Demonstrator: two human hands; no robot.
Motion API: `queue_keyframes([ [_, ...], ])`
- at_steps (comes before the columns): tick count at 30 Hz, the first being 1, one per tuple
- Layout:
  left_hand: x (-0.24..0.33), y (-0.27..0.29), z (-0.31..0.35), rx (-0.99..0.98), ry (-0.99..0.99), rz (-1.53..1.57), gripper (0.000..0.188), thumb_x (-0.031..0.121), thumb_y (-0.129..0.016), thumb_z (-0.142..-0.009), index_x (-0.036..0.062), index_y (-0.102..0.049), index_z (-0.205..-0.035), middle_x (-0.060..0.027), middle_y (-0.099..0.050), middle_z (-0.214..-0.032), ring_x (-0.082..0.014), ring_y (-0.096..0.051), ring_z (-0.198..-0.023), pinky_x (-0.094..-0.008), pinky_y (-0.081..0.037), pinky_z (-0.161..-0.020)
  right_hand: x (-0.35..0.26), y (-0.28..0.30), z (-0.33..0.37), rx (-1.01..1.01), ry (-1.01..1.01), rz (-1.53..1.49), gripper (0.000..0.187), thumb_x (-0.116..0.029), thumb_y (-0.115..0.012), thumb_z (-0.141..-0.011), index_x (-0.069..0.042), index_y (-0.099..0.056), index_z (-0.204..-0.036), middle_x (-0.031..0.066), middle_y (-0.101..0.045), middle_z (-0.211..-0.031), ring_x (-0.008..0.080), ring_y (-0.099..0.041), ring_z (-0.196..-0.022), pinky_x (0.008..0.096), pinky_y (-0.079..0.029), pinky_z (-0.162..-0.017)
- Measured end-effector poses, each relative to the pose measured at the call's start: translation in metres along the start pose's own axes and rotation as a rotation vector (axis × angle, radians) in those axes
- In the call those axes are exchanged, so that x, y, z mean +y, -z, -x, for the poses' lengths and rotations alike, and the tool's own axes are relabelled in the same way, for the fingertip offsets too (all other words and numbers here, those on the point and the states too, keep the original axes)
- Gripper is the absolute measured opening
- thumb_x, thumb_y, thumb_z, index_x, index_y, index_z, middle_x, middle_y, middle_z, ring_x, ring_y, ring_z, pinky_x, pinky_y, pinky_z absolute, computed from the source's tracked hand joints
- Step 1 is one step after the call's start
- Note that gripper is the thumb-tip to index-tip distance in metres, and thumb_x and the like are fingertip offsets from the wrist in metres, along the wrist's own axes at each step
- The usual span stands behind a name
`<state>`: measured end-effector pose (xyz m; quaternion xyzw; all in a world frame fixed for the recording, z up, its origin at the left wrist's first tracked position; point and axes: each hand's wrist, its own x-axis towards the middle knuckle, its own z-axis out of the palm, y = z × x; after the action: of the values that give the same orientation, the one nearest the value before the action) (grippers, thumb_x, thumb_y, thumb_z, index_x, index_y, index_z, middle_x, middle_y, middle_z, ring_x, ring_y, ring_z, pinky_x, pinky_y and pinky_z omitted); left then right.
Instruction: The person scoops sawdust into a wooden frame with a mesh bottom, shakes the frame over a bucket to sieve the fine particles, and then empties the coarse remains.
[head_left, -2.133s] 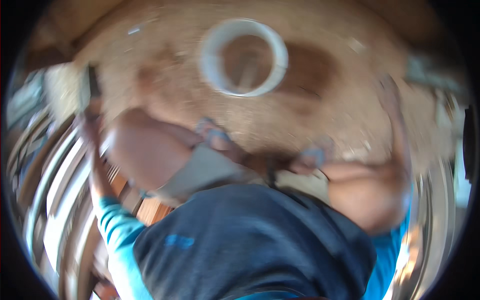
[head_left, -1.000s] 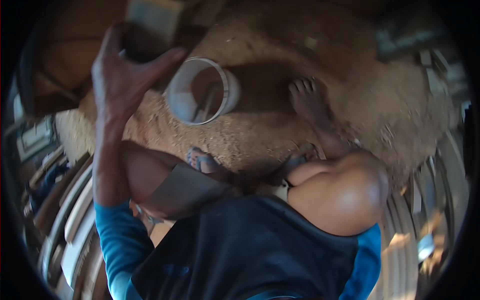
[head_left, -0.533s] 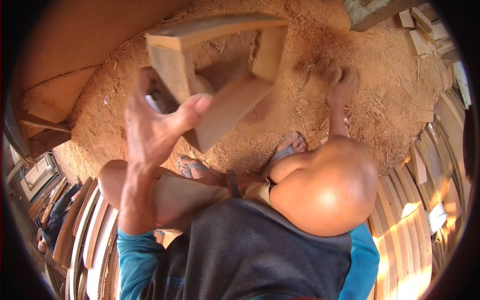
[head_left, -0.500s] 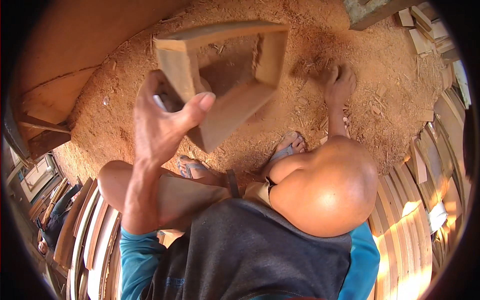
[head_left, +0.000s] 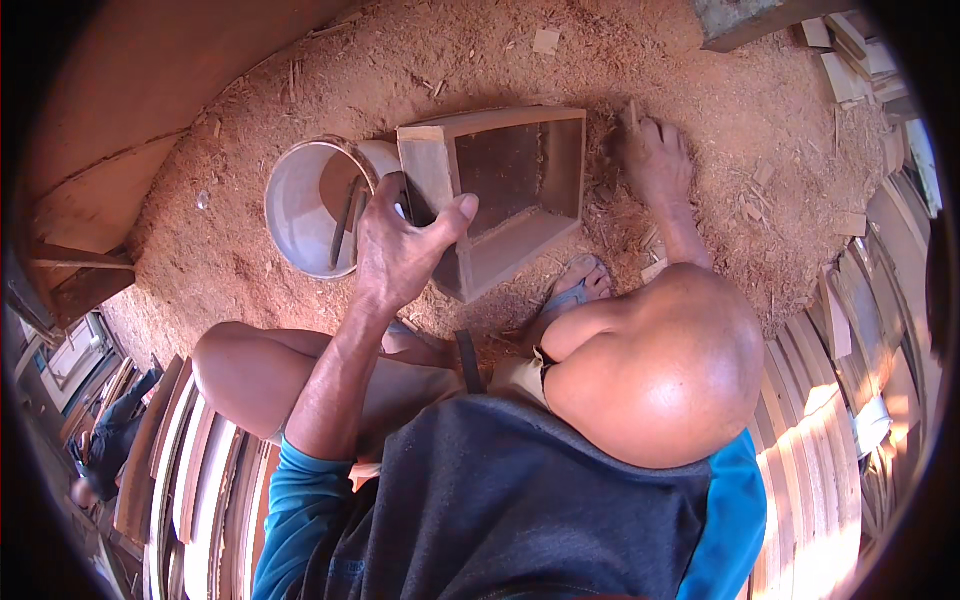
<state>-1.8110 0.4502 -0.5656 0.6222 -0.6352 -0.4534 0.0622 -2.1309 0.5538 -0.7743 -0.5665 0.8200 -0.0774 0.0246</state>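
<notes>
My left hand [head_left: 405,245] is wrapped round a dark grip at the left end of a wooden box [head_left: 520,225]. The box is rectangular, with pale, thick edges, and its open side faces me. Beside it on the left, a whitish bucket [head_left: 283,215] shows its open mouth, with a dark stick [head_left: 347,220] inside. To the right of the box, my right hand [head_left: 660,165] is down in the sawdust with its fingers curled. A thin wood sliver [head_left: 633,115] shows at its fingertips; whether the fingers pinch it, or sawdust, is hidden.
Sawdust and wood chips cover the ground [head_left: 480,60]. A large brown panel [head_left: 130,80] rises at the far left, and a grey beam [head_left: 750,22] juts in at far right. Stacked boards [head_left: 810,450] lie on both sides. Another person [head_left: 105,450] shows at lower left.
My left hand has carried the box down and to the right, nearer my right hand. The bucket, not seen before, shows now. My right hand has shifted slightly left.
</notes>
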Motion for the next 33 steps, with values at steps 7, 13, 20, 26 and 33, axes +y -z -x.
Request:
queue_keyframes([
  [7, -0.02, -0.015, 0.001, -0.01, 0.099, 0.183, 0.067, 0.051, -0.074, -0.077, -0.0091, -0.062, -0.103, -0.0172, -0.067, -0.088, -0.022, -0.065, -0.083, -0.0363, -0.052, -0.076, 0.018, 0.03, -0.025, -0.18, -0.262, -0.24, 0.042, -0.026, -0.071, -0.086, -0.004, -0.06, -0.12, 0.013, -0.068, -0.098, 0.0232, -0.068, -0.083, 0.035, -0.056, -0.07],
  [13, -0.031, -0.042, -0.007, -0.103, 0.21, 0.281, 0.07, 0.053, -0.07, -0.079, -0.0093, -0.06, -0.11, -0.0165, -0.067, -0.092, -0.0212, -0.064, -0.087, -0.0351, -0.051, -0.078, -0.024, 0.101, -0.016, -0.438, -0.498, -1.024, 0.052, -0.033, -0.075, -0.088, 0.002, -0.06, -0.123, 0.0136, -0.069, -0.113, 0.0147, -0.066, -0.097, 0.0291, -0.055, -0.078],
  [20, -0.05, -0.064, -0.007, -0.092, 0.268, 0.328, 0.084, 0.065, -0.065, -0.08, -0.0087, -0.055, -0.12, -0.0182, -0.064, -0.101, -0.0243, -0.063, -0.089, -0.038, -0.051, -0.082, -0.125, 0.11, -0.026, -0.625, 0.009, -0.26, 0.094, -0.06, -0.073, -0.078, 0.0, -0.042, -0.142, 0.0284, -0.041, -0.147, 0.0386, -0.047, -0.134, 0.0454, -0.041, -0.111],
  [26, -0.071, -0.086, -0.012, -0.039, 0.12, 0.273, 0.071, 0.052, -0.066, -0.084, -0.0064, -0.054, -0.122, -0.0181, -0.064, -0.106, -0.0263, -0.061, -0.097, -0.0409, -0.048, -0.088, -0.088, 0.123, -0.021, -0.696, -0.071, -0.38, 0.094, -0.061, -0.075, -0.075, 0.0, -0.045, -0.14, 0.0264, -0.047, -0.141, 0.037, -0.049, -0.131, 0.046, -0.041, -0.108],
  [33, -0.083, -0.079, -0.006, -0.178, 0.383, 0.345, 0.052, 0.034, -0.062, -0.085, -0.006, -0.055, -0.118, -0.0146, -0.063, -0.104, -0.0241, -0.06, -0.094, -0.0379, -0.049, -0.082, 0.079, 0.125, -0.003, -0.598, -0.361, -0.618, 0.048, -0.036, -0.078, -0.081, -0.001, -0.064, -0.111, 0.0152, -0.068, -0.099, 0.0275, -0.066, -0.092, 0.0385, -0.051, -0.086],
])
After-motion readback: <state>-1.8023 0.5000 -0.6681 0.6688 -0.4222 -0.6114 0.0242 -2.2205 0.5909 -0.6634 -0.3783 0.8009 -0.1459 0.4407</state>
